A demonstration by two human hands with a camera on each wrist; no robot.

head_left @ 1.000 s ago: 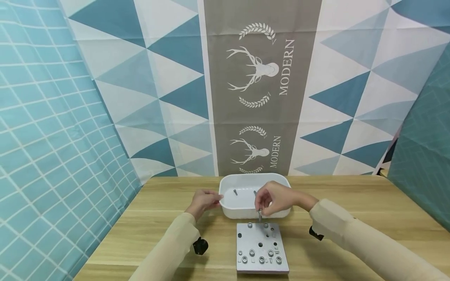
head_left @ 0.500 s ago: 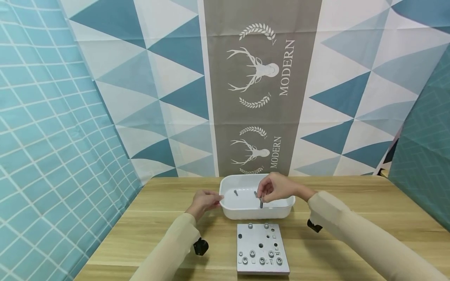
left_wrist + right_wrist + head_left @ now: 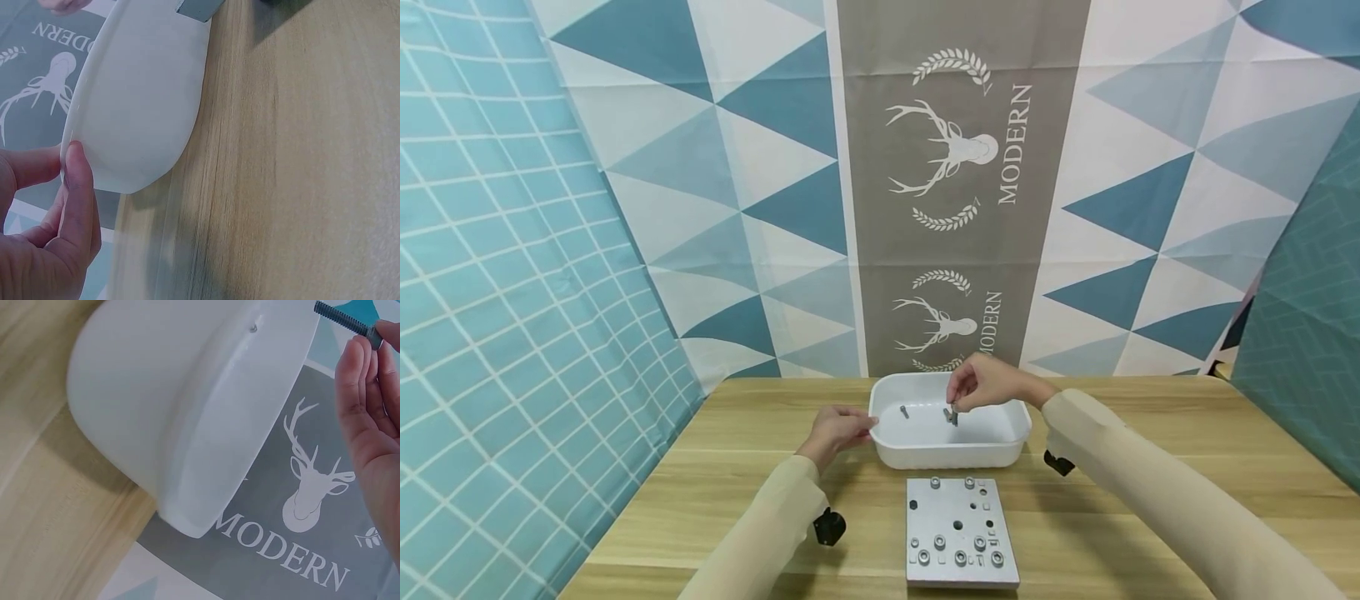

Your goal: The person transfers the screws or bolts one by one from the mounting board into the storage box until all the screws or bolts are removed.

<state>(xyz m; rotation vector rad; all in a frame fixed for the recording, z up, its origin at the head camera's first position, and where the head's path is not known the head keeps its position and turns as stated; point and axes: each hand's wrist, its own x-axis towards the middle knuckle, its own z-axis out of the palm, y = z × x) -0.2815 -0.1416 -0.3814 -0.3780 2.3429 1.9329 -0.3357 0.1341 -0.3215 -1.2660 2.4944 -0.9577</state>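
Note:
A white plastic tray [image 3: 925, 457] stands on the wooden table. My left hand [image 3: 838, 429] pinches its left rim between thumb and fingers, seen close in the left wrist view. Over the tray my right hand [image 3: 991, 383] pinches a dark threaded bolt [image 3: 345, 320] by its head, shank pointing down in the head view. One small bolt [image 3: 904, 412] lies in the tray's left part; another, partly hidden, lies just behind the held one. In front of the tray sits a silver metal plate [image 3: 936, 508] with several socket-head bolts standing in it and a few bare holes.
The wooden tabletop [image 3: 737, 475] reaches around the tray and plate. A patterned cloth [image 3: 940, 325] with deer heads hangs right behind the table's far edge. A blue checked cloth [image 3: 535, 333] hangs along the left side, a teal one [image 3: 1307, 333] along the right.
My right hand has carried the bolt away from above the plate's far edge, back and up over the inside of the tray. The left hand keeps its hold on the rim.

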